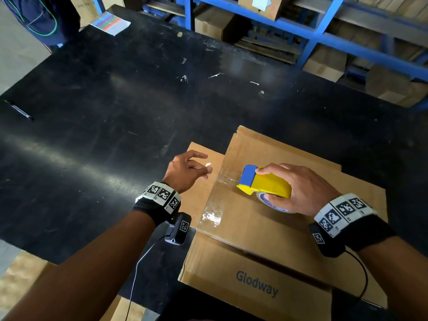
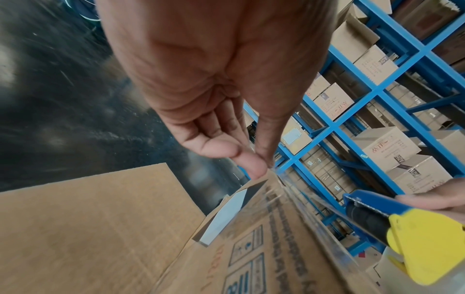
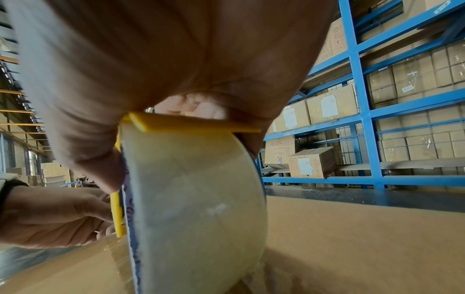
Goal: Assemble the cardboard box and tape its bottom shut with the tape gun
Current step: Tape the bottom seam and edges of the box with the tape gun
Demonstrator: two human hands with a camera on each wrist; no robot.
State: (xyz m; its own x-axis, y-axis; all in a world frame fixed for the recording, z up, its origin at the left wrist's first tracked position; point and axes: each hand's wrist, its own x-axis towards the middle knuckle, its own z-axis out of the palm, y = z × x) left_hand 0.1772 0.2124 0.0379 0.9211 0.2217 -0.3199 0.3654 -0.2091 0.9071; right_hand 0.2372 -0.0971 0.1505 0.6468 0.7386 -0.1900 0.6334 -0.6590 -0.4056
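A brown cardboard box [image 1: 266, 223] printed "Glodway" lies bottom up on the black table [image 1: 104, 112]. My right hand [image 1: 298, 186] grips a yellow and blue tape gun [image 1: 264, 181] resting on the box's top face near its left edge. A strip of clear tape [image 1: 228, 176] runs from the gun's blue front out past that edge. My left hand [image 1: 205, 169] pinches the tape's free end between thumb and forefinger, as the left wrist view shows for the hand [image 2: 261, 166] and the tape [image 2: 314, 202]. The tape roll [image 3: 196, 199] fills the right wrist view.
A box flap [image 1: 199, 193] lies flat on the table under my left hand. A shiny tape patch [image 1: 212, 215] sits on the box's near left edge. A pen [image 1: 18, 110] lies far left, a coloured sheet [image 1: 110, 23] at the back. Blue shelving [image 1: 324, 35] holds cartons behind the table.
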